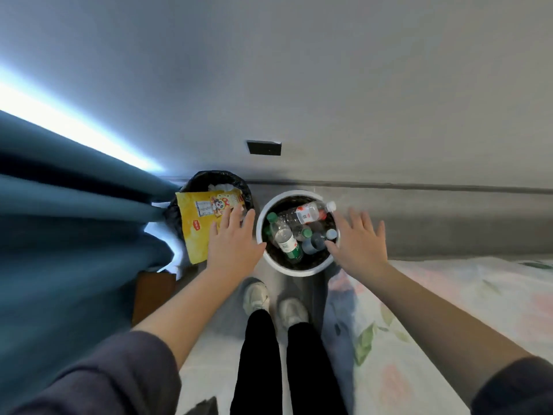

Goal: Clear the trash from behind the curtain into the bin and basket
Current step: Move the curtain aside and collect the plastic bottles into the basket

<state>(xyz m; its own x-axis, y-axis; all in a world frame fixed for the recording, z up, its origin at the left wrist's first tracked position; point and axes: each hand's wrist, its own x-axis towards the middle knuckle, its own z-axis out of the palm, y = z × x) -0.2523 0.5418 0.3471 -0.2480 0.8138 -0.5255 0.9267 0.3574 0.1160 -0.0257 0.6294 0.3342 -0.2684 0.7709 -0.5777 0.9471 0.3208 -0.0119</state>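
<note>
Below, a grey floor (449,223) is bounded by a grey wall (329,85), a teal curtain (59,235) at left and floral bedding (449,310) at right. A black-lined bin (236,181), with a yellow snack bag (197,229) laid across its mouth, is set just beside a white basket (299,272) filled with plastic bottles (287,241). The left hand (233,244) is held flat over the bag's edge with fingers straight, and the right hand (359,244) is spread over the basket's right rim, nothing gripped by either.

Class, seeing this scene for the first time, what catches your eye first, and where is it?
The bright yellow snack bag sticking out of the black-lined bin, beside the teal curtain at left. Next to it, a white basket full of plastic bottles, with the left hand and right hand spread open at its sides.
</note>
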